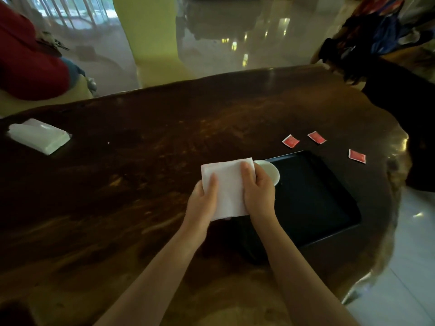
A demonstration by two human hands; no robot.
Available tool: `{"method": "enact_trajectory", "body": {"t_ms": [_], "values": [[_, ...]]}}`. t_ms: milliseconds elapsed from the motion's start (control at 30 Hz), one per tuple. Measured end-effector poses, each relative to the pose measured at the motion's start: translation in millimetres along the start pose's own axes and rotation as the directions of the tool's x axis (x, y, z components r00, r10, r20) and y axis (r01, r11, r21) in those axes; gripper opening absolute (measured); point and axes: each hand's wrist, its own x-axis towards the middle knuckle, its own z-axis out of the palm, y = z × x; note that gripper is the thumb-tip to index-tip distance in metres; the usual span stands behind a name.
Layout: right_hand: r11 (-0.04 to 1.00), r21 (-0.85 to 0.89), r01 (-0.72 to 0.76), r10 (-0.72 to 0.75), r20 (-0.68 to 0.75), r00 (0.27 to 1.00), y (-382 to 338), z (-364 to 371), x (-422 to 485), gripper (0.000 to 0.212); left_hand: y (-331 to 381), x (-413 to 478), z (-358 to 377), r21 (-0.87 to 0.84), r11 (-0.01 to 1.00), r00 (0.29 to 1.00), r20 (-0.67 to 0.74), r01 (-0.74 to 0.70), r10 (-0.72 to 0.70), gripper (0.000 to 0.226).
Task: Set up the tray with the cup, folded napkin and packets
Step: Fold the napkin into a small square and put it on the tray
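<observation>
A white napkin (229, 187) is held flat just above the dark wooden table, at the left edge of the black tray (329, 208). My left hand (203, 201) grips its lower left side, thumb on top. My right hand (257, 188) grips its right side, thumb on top. A white cup (270, 171) stands in the tray's far left corner, partly hidden behind my right hand. Three red packets lie on the table beyond the tray: one (290, 140) at the left, one (316, 137) in the middle, one (357, 156) at the right.
A pack of white napkins (38, 135) lies at the table's far left. The table's irregular edge (397, 161) runs close to the tray's right side. A person in red (28, 60) sits beyond the table at the left; a dark bag (381, 74) rests at the far right.
</observation>
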Motion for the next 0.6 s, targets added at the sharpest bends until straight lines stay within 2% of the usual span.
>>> {"method": "enact_trajectory", "body": {"t_ms": [100,167,233,367,500,600], "values": [[0.989,-0.048,-0.138,0.139,0.004,0.990,15.2,-38.3,13.3,0.030,-5.3,-11.2,43.9,0.068,0.984,0.982,-0.087,-0.162,0.168,0.031],[0.960,-0.078,-0.267,0.274,0.098,0.957,31.7,-70.3,21.4,0.029,-6.9,-7.9,78.6,0.106,0.970,0.962,-0.139,-0.219,0.233,0.029],[0.942,-0.117,-0.314,0.331,0.190,0.924,51.6,-105.6,26.5,0.032,-11.4,-3.0,117.8,0.157,0.963,0.954,-0.175,-0.219,0.245,0.031],[0.965,-0.138,-0.221,0.238,0.126,0.963,84.9,-173.4,50.3,0.029,-22.1,-1.7,198.6,0.182,0.962,0.954,-0.184,-0.204,0.237,0.023],[0.973,-0.158,-0.171,0.191,0.120,0.974,109.4,-219.4,85.3,0.027,-24.0,7.7,255.4,0.069,0.989,0.967,-0.211,-0.128,0.140,0.027],[0.970,-0.164,-0.177,0.202,0.148,0.968,128.7,-240.5,109.2,0.027,-32.1,15.5,273.4,-0.117,0.993,0.999,-0.036,-0.012,0.008,0.033]]}}
